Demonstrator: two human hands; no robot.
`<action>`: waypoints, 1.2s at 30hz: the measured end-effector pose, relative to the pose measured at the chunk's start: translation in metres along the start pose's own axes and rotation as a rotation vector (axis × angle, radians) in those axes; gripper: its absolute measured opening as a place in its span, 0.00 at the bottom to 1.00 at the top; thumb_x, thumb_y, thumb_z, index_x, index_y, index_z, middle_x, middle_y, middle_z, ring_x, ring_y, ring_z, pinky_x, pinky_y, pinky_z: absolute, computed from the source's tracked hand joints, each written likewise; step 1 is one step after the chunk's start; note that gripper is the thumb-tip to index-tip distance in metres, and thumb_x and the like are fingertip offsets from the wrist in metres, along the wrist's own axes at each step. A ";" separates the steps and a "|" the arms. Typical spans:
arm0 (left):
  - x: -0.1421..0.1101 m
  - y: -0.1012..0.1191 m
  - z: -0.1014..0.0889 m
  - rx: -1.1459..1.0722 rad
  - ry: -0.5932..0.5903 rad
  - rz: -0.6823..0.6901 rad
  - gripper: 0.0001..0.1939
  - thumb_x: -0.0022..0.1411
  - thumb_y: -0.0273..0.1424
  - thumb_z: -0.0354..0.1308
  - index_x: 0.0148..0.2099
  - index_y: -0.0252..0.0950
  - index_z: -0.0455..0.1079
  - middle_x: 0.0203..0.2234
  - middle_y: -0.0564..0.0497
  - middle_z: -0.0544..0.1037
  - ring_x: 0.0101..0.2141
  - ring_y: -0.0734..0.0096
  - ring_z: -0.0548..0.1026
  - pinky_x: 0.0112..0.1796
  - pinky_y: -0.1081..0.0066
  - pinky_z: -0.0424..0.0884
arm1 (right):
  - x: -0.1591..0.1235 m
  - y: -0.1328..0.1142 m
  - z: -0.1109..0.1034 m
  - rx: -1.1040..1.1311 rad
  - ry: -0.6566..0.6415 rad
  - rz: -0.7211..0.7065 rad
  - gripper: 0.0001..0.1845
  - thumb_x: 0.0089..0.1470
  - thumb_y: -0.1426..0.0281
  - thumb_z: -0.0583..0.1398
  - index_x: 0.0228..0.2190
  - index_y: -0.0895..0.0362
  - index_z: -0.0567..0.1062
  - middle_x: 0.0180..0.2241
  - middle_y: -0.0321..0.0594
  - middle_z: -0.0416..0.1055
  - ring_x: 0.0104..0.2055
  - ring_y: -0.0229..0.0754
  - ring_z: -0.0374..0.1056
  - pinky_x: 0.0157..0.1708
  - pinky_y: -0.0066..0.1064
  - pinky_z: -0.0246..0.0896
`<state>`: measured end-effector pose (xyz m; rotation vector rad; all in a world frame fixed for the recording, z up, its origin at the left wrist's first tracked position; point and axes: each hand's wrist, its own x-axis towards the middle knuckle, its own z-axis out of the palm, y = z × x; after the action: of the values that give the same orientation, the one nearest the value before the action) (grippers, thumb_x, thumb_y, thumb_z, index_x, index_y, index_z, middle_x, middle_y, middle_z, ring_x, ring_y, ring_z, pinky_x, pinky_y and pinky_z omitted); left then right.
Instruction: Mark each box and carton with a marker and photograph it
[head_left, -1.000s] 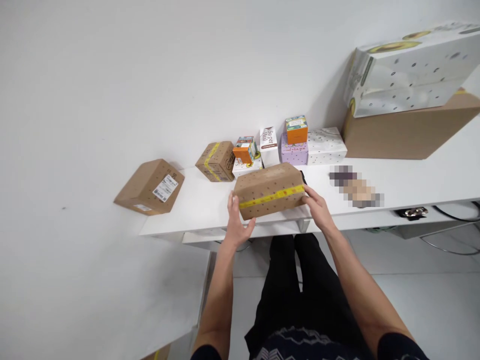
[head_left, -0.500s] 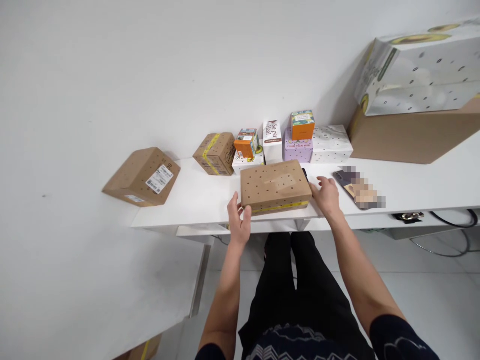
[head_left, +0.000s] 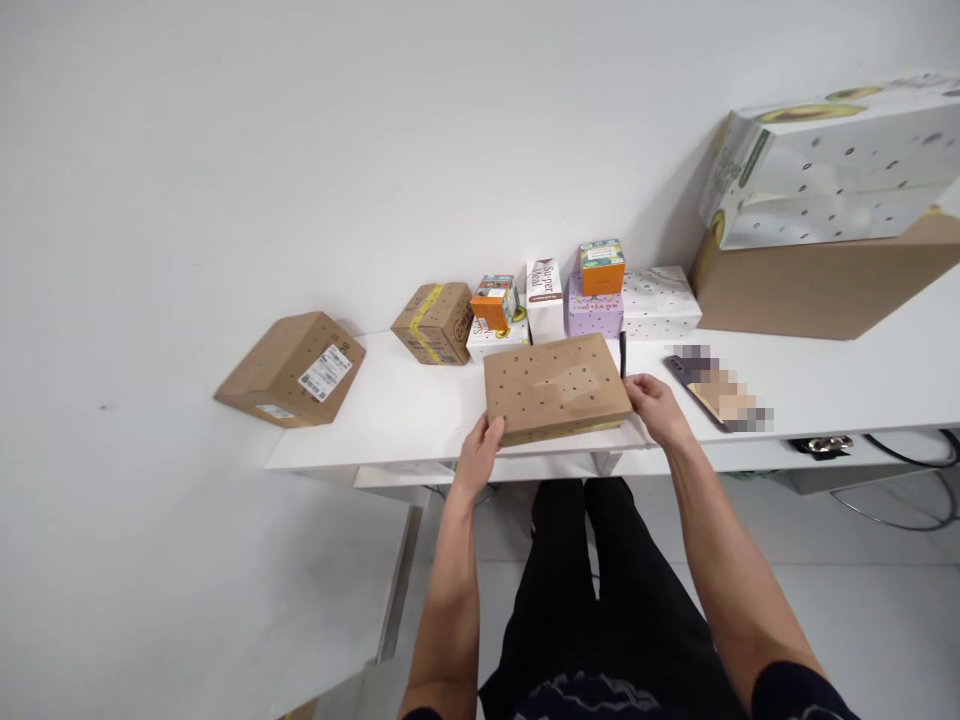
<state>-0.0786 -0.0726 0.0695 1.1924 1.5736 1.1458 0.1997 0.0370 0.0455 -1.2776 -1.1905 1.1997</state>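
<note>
Far left, desk (head_left: 420,415): labelled box (head_left: 296,370) sits tilted in view at the end, white label facing right. Next, near the wall, taped box (head_left: 433,324), yellow strip across it.

Left hand (head_left: 478,458) at the near left corner of the carton (head_left: 559,388); grip closed on it, thumb on top. Behind: small orange box (head_left: 491,309) atop a white box (head_left: 496,343), then a tall box (head_left: 545,305) printed "Su-per Meal".

Carton lies flat at the desk's front edge, brown, dark-spotted top up, clear tape patch on top, yellow tape along the near side. Beyond it, lilac box (head_left: 595,312) bearing a second orange box (head_left: 602,272). Black strip (head_left: 623,355) just past the carton's right end, probably a pen; hard to tell.

Right hand (head_left: 658,410) grasps the carton's right end by the fingers. Spotted box (head_left: 660,305) behind. Phone (head_left: 694,392) near the hand, partly blurred. Far right, avocado box (head_left: 840,180) on a big box (head_left: 795,290).
</note>
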 end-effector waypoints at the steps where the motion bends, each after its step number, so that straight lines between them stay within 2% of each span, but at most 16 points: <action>1: -0.003 0.001 0.002 -0.031 -0.033 0.071 0.30 0.60 0.50 0.53 0.58 0.38 0.65 0.53 0.43 0.72 0.52 0.57 0.71 0.47 0.61 0.73 | -0.004 -0.004 0.000 0.042 0.021 -0.038 0.19 0.42 0.53 0.62 0.26 0.56 0.67 0.19 0.31 0.64 0.21 0.34 0.57 0.21 0.27 0.52; 3: -0.006 -0.002 0.009 -0.095 -0.063 0.193 0.32 0.58 0.46 0.57 0.60 0.37 0.61 0.56 0.42 0.69 0.54 0.58 0.69 0.52 0.61 0.69 | -0.007 -0.011 -0.001 0.074 0.069 -0.124 0.18 0.43 0.54 0.62 0.28 0.55 0.67 0.21 0.31 0.65 0.22 0.34 0.59 0.22 0.27 0.54; 6: -0.002 -0.019 0.020 -0.109 -0.019 0.246 0.35 0.56 0.43 0.59 0.62 0.36 0.57 0.56 0.40 0.68 0.55 0.60 0.68 0.54 0.61 0.66 | -0.005 -0.015 -0.004 0.092 0.098 -0.202 0.16 0.47 0.55 0.61 0.29 0.54 0.67 0.22 0.30 0.66 0.23 0.34 0.61 0.24 0.27 0.57; 8: 0.003 -0.033 0.026 -0.077 0.009 0.248 0.35 0.56 0.41 0.59 0.63 0.36 0.55 0.55 0.40 0.69 0.55 0.60 0.69 0.55 0.59 0.65 | -0.003 -0.010 -0.005 0.101 0.138 -0.175 0.15 0.47 0.56 0.61 0.29 0.54 0.66 0.21 0.30 0.67 0.23 0.35 0.62 0.24 0.27 0.58; 11: 0.007 -0.045 0.030 -0.051 0.065 0.242 0.34 0.57 0.35 0.56 0.64 0.38 0.52 0.56 0.40 0.67 0.56 0.62 0.68 0.54 0.60 0.65 | -0.003 -0.001 -0.009 0.180 0.277 -0.117 0.15 0.45 0.59 0.62 0.29 0.55 0.65 0.23 0.32 0.70 0.24 0.35 0.65 0.24 0.27 0.60; 14: 0.004 -0.037 0.027 -0.033 0.224 0.258 0.32 0.58 0.30 0.52 0.64 0.39 0.52 0.56 0.40 0.66 0.53 0.64 0.70 0.52 0.61 0.68 | -0.007 -0.007 -0.018 0.320 0.417 -0.170 0.14 0.44 0.63 0.63 0.31 0.56 0.66 0.28 0.35 0.75 0.26 0.34 0.68 0.26 0.26 0.63; 16: -0.001 -0.020 0.024 0.025 0.347 0.364 0.28 0.59 0.28 0.50 0.62 0.40 0.56 0.56 0.41 0.67 0.53 0.64 0.70 0.52 0.60 0.68 | -0.010 -0.021 -0.024 0.411 0.437 -0.233 0.15 0.44 0.64 0.64 0.33 0.56 0.67 0.30 0.35 0.75 0.28 0.34 0.70 0.29 0.28 0.66; 18: -0.006 0.002 0.025 0.144 0.448 0.539 0.23 0.59 0.27 0.49 0.57 0.39 0.63 0.53 0.43 0.69 0.53 0.63 0.69 0.53 0.58 0.67 | -0.014 -0.040 -0.029 0.485 0.402 -0.279 0.15 0.44 0.63 0.65 0.32 0.56 0.68 0.31 0.35 0.75 0.30 0.35 0.71 0.32 0.30 0.68; 20: -0.010 0.024 0.031 0.303 0.499 0.708 0.18 0.59 0.27 0.49 0.51 0.38 0.69 0.48 0.44 0.72 0.52 0.62 0.69 0.53 0.57 0.66 | -0.018 -0.060 -0.029 0.518 0.353 -0.314 0.15 0.45 0.61 0.66 0.31 0.55 0.68 0.32 0.35 0.74 0.31 0.35 0.71 0.33 0.30 0.69; 23: -0.012 0.052 0.046 0.499 0.465 0.833 0.13 0.58 0.26 0.50 0.42 0.39 0.74 0.43 0.46 0.74 0.49 0.61 0.70 0.53 0.55 0.66 | -0.021 -0.083 -0.018 0.460 0.328 -0.398 0.16 0.45 0.59 0.66 0.29 0.53 0.67 0.27 0.30 0.69 0.25 0.32 0.67 0.28 0.26 0.67; 25: -0.009 0.064 0.057 0.565 0.413 0.854 0.13 0.58 0.26 0.51 0.40 0.40 0.75 0.42 0.46 0.75 0.50 0.59 0.70 0.53 0.54 0.65 | -0.021 -0.094 -0.007 0.386 0.316 -0.455 0.16 0.47 0.58 0.65 0.29 0.52 0.66 0.22 0.27 0.63 0.20 0.30 0.62 0.22 0.24 0.63; 27: -0.003 0.072 0.067 0.602 0.367 0.853 0.13 0.60 0.28 0.51 0.42 0.39 0.75 0.44 0.46 0.75 0.52 0.57 0.68 0.54 0.54 0.63 | -0.018 -0.105 0.004 0.308 0.255 -0.475 0.14 0.50 0.56 0.62 0.29 0.52 0.66 0.19 0.26 0.61 0.17 0.31 0.59 0.19 0.24 0.60; 32: 0.012 0.073 0.082 0.719 0.312 0.776 0.18 0.64 0.38 0.51 0.51 0.37 0.71 0.50 0.42 0.73 0.55 0.50 0.65 0.55 0.50 0.58 | -0.005 -0.124 0.030 0.194 0.028 -0.444 0.14 0.52 0.57 0.59 0.32 0.55 0.72 0.21 0.31 0.68 0.21 0.33 0.64 0.24 0.27 0.63; 36: 0.012 0.064 0.086 0.789 0.283 0.741 0.20 0.64 0.42 0.51 0.52 0.37 0.70 0.50 0.40 0.73 0.54 0.48 0.66 0.54 0.49 0.56 | 0.007 -0.119 0.042 0.062 -0.045 -0.399 0.09 0.50 0.61 0.59 0.29 0.54 0.70 0.24 0.32 0.70 0.23 0.33 0.64 0.26 0.28 0.63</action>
<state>0.0151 -0.0376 0.1097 2.3589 1.9436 1.1906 0.1542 0.0499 0.1626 -0.9149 -1.3543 0.9659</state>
